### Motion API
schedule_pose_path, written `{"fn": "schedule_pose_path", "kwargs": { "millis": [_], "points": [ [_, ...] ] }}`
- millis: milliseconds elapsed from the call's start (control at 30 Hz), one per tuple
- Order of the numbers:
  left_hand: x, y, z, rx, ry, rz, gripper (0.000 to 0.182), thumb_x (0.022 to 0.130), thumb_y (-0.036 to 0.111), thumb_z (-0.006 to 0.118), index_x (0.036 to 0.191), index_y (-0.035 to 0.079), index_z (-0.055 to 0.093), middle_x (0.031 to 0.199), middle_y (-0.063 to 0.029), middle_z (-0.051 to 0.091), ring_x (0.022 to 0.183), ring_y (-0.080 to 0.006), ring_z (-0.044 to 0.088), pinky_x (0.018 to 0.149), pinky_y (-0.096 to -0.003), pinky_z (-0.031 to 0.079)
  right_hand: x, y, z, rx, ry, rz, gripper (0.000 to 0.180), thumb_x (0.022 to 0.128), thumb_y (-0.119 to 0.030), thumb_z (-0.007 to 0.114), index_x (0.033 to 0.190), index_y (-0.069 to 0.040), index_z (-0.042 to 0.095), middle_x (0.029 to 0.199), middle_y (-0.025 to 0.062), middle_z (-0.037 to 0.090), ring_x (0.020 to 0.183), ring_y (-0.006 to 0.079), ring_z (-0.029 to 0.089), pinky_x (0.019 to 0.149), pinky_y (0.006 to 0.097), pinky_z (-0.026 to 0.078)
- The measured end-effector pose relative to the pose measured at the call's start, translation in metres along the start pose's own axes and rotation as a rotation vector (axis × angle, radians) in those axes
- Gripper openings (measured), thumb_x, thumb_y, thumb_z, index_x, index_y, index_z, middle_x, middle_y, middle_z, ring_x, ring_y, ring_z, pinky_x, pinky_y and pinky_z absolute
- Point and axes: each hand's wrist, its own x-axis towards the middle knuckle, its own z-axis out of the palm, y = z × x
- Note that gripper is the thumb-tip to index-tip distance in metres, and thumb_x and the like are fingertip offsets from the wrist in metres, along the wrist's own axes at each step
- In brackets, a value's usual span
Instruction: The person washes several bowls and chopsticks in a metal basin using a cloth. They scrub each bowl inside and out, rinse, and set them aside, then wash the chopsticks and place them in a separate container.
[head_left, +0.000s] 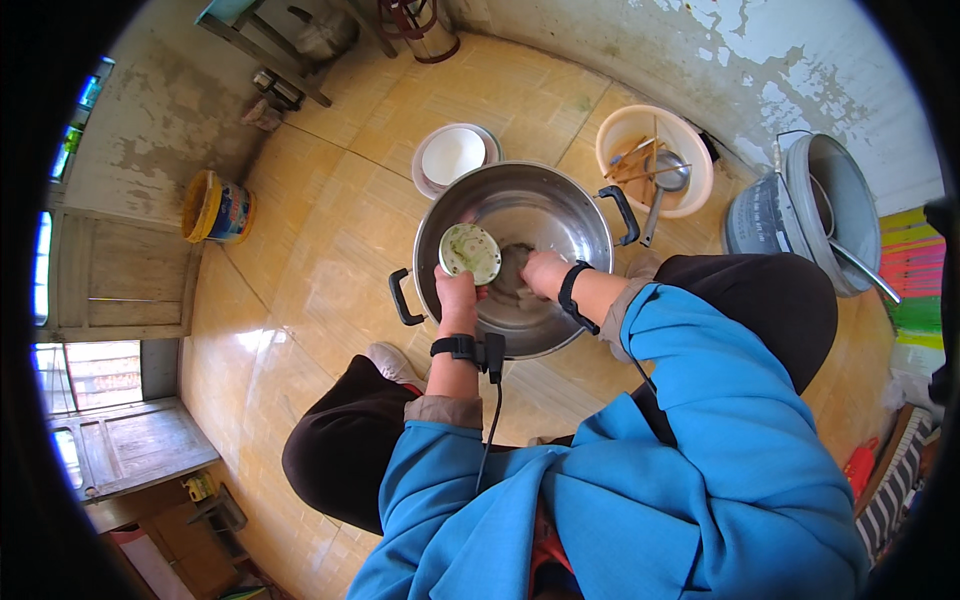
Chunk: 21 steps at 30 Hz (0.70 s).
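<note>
A wide stainless steel pot (555, 196) with two black handles stands on the floor between my feet. Over its left side, my left hand (456, 296) grips a small white bowl (470, 253) by the edge, tilted so its inside faces up. Green and dark food bits cling inside that bowl. My right hand (545, 272) reaches down into the pot, just right of the bowl and apart from it. A greyish, wet-looking patch (514, 271) lies by its curled fingertips; whether this is a cloth or murky water, and whether the fingers hold it, is unclear.
Stacked bowls (453, 156) stand just beyond the pot. A pale plastic basin (609, 135) at the far right holds chopsticks and a metal ladle (667, 176). Grey buckets (763, 214) are by the right wall, a yellow-rimmed bucket (225, 212) by the left, a thermos (431, 34) at the back.
</note>
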Motion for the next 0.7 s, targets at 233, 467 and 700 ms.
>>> {"fn": "schedule_pose_path", "kwargs": {
  "millis": [233, 467, 700],
  "points": [
    [0.002, -0.012, -0.002, 0.105, -0.092, -0.092, 0.037, 0.076, -0.003, 0.043, 0.111, 0.002, 0.05, 0.077, -0.0131, 0.062, 0.042, -0.0192, 0.056, 0.033, -0.0283, 0.045, 0.014, 0.023, -0.043, 0.89, 0.26, 0.154, 0.037, 0.068, -0.024, 0.069, 0.099, -0.004, 0.065, 0.083, 0.0143, 0.068, 0.068, 0.0257, 0.066, 0.061, 0.0362, 0.053],
    [-0.014, 0.007, 0.01, 0.059, -0.243, -0.081, 0.029, 0.082, 0.003, 0.047, 0.11, 0.007, 0.048, 0.08, -0.0093, 0.06, 0.048, -0.0195, 0.058, 0.042, -0.0303, 0.051, 0.007, -0.03, -0.04, 0.655, 0.5, -0.19, 0.034, 0.077, -0.019, 0.059, 0.11, -0.009, 0.059, 0.103, 0.0161, 0.064, 0.102, 0.0346, 0.059, 0.086, 0.0422, 0.047],
    [-0.013, 0.005, -0.002, 0.195, -0.223, -0.14, 0.031, 0.08, 0.003, 0.044, 0.111, 0.003, 0.049, 0.08, -0.0124, 0.061, 0.047, -0.0218, 0.058, 0.04, -0.0319, 0.05, 0.003, -0.018, -0.029, -0.183, 0.385, -0.302, 0.028, 0.075, -0.012, 0.058, 0.102, -0.013, 0.064, 0.097, 0.0063, 0.064, 0.107, 0.0261, 0.056, 0.094, 0.0459, 0.041]
  ]
}}
